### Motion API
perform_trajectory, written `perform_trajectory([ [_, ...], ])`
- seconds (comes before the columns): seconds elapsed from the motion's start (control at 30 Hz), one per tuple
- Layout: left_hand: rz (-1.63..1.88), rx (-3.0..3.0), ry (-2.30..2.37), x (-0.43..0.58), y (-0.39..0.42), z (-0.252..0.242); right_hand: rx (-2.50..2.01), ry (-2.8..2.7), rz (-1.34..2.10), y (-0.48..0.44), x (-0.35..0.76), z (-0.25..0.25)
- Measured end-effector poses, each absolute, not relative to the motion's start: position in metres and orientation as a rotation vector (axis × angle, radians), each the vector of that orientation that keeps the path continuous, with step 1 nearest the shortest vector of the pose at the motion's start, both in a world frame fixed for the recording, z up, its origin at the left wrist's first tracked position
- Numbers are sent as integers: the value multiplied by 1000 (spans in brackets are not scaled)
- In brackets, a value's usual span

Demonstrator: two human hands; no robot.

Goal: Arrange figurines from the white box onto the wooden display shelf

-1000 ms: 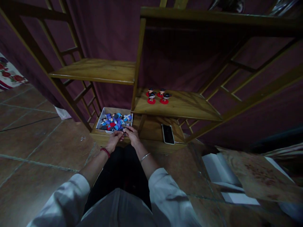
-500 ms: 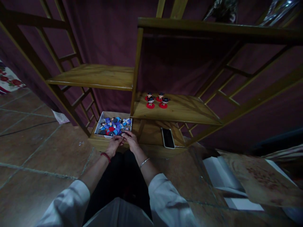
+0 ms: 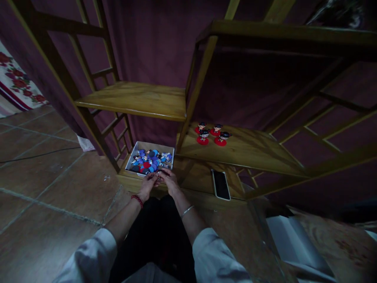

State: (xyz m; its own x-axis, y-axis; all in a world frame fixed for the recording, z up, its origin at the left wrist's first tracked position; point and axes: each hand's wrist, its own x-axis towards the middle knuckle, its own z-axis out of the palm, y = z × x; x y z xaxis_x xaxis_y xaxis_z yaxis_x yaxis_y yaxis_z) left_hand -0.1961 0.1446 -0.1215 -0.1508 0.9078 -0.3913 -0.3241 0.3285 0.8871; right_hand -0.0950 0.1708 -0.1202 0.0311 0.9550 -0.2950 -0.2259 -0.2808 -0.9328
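Observation:
My left hand (image 3: 149,184) and my right hand (image 3: 169,180) meet at the front edge of a white box (image 3: 135,156). Their fingertips pinch a small figurine (image 3: 159,175) between them, mostly covered by the fingers. Inside the box lies a jumble of little figurines (image 3: 153,157) with blue, purple, red and dark round bases. Several similar figurines (image 3: 204,136) with black hats or hair and red round bases stand upright in a group on the shelf to the right.
The box rests on the low wooden board of a shelf unit (image 3: 132,96). A phone (image 3: 221,184) lies right of it on the same board. White boxes or sheets (image 3: 290,239) are on the tiled floor at the right. A dark cable (image 3: 41,156) crosses the floor at left.
My view has turned left, so the shelf unit appears further right. Both hands stay together at the box front, and a little more of the small figurine shows between the fingers.

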Motion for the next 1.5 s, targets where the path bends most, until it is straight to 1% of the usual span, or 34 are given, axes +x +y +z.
perform_trajectory([
  [0.47,1210,622,1293,-207,162,-131,-1304,-926,1541,192,-106,-136],
  [0.67,1249,573,1323,-208,168,-134,-1316,-1051,1510,202,-111,-147],
  [0.97,1376,588,1317,-211,176,-141,-1316,-978,1550,208,-120,-140],
  [1.3,1376,598,1395,-221,183,-144,-1302,-988,1572,213,-128,-138],
  [1.5,1424,599,1415,-236,191,-150,-1352,-1035,1535,222,-131,-146],
])
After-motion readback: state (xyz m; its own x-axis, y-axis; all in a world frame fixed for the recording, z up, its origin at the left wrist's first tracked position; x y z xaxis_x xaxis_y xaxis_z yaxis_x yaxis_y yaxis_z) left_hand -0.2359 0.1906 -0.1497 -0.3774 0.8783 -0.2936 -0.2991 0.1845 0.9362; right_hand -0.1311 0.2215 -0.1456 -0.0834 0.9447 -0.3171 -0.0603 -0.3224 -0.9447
